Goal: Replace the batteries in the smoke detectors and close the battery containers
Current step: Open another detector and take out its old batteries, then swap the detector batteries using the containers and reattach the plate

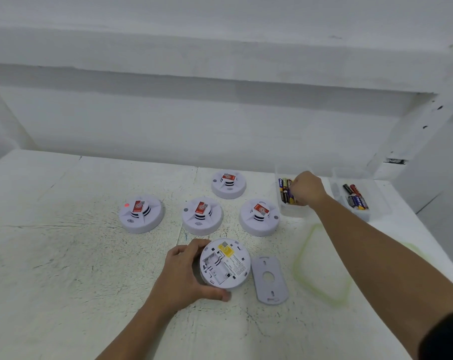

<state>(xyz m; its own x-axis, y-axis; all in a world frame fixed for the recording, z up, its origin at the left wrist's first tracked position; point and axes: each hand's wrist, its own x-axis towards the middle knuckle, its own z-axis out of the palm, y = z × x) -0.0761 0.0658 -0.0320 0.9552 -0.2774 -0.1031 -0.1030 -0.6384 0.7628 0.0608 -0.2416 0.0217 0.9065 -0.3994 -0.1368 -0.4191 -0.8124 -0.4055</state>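
Detector first: the overturned smoke detector (225, 263) lies on its dome on the white table (64, 255), back side up. Its battery bay (217, 266) is uncovered and holds no cells. A yellow label (226, 250) sits at the far edge of its back. The left hand (183, 271) grips this detector from its left, fingers curled over the far rim and thumb pressed against the near rim.

Just right of the detector, not quite touching it, a grey cover plate (271, 280) lies flat. Farther right is a green outline (321, 266) marked on the table.

Beyond the detector four more stand dome up, each with a red sticker on top: the left detector (141, 214), the middle detector (202, 215), the right detector (259, 216) and the far detector (228, 184).

Beyond and to the right, the near bin (287, 211) of clear plastic holds batteries (285, 190). The right hand (307, 189) reaches into it, fingers curled down among them; I cannot tell whether it pinches one. Right of that, the far bin (376, 201) holds spare cells (356, 197).
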